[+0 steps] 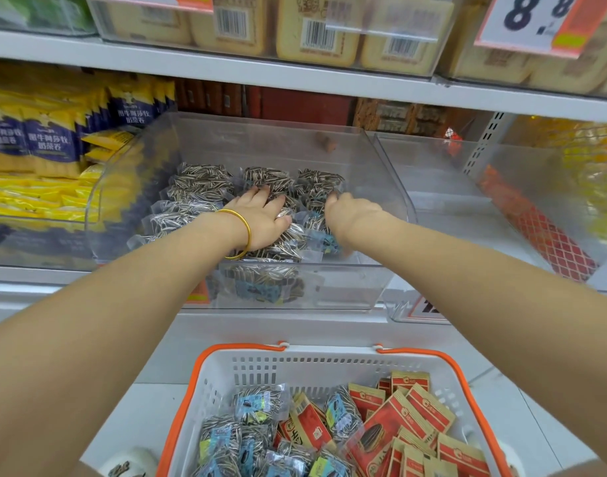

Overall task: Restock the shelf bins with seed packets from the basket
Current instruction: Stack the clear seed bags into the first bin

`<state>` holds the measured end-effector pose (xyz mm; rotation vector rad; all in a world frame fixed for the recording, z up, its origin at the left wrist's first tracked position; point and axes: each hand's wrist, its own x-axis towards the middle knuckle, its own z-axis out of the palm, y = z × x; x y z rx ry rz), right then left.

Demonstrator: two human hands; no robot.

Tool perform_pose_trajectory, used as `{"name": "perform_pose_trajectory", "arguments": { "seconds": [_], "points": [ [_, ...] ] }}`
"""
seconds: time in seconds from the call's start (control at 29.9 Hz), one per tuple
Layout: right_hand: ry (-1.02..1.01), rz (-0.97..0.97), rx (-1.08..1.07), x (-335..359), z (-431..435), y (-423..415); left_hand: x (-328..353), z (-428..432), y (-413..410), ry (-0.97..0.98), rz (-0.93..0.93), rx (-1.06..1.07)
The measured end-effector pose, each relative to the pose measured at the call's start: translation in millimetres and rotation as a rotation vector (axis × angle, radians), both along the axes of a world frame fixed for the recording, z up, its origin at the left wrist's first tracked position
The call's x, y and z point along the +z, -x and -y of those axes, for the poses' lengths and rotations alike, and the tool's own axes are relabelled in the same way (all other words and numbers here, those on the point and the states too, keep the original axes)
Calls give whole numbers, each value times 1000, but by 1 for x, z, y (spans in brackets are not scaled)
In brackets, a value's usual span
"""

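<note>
A clear plastic shelf bin (295,290) holds several clear packets of striped sunflower seeds (202,182). Both my hands are inside it. My left hand (260,218), with a gold bangle on the wrist, lies flat with fingers spread on the packets. My right hand (352,213) rests on the packets at the bin's right side, its fingers curled down among them; whether it grips one is hidden. Below, a white basket with an orange rim (295,368) holds more clear seed packets (257,404) on its left and red-and-tan seed packets (398,418) on its right.
To the right stands another clear bin (443,201) with nothing visible inside, then a bin of orange-red netted packs (549,235). Yellow-and-blue packs (37,149) fill the bin on the left. The upper shelf (295,74) carries tan boxes and price tags.
</note>
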<state>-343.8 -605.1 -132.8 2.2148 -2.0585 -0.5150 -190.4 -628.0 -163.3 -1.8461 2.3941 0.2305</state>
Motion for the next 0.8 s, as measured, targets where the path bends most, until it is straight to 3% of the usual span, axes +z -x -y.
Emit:
{"name": "perform_pose_trajectory", "arguments": {
  "seconds": [0.2,0.27,0.37,0.44,0.5,0.57,0.64,0.7,0.8],
  "points": [
    [-62,90,94,26,-15,0,21,7,-1,67,46,-67],
    [-26,115,139,30,-23,5,34,-8,1,235,-65,-130],
    [138,235,205,40,-46,14,50,-62,5,528,-390,-226],
    [290,357,281,45,-80,22,44,-112,3,566,-504,-312],
    [260,548,297,43,-123,31,24,-155,2,466,-393,-465],
    [61,634,260,19,-155,37,-6,-176,2,181,-124,-533],
    [-224,506,196,-30,-159,39,-43,-176,3,-70,118,-537],
    [-451,362,84,-101,-139,44,-78,-166,2,-203,245,-521],
    [-518,313,-79,-202,-114,60,-118,-142,-5,-310,364,-444]
  ]
}}
